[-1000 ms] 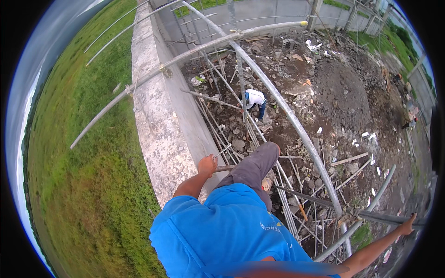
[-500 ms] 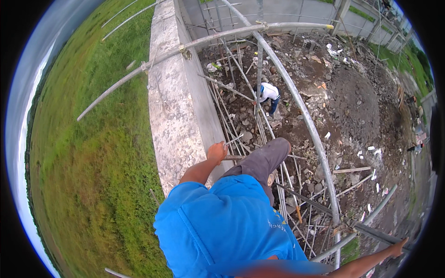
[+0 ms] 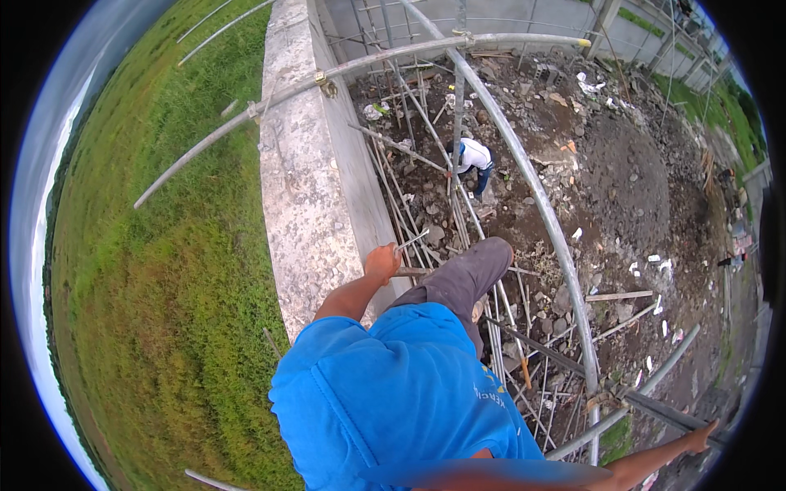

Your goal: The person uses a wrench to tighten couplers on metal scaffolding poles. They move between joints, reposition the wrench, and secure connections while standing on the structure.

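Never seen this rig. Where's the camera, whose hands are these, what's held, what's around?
No robot here: a person works bare-handed. The view comes from a wide fisheye camera on that person's head, looking down, so straight edges bend toward the rim. The blue shirt is the wearer's own.

The left hand holds a slim metal tool beside a concrete wall. The right hand is at a grey metal bar; whether it grips or just rests there, I can't tell.

Scaffold tubes cross the view, including a long curved-looking one. Left of the wall is grass. On its right, far below, the dirt ground bears rubble, loose poles and white scraps, and a co-worker bends there.
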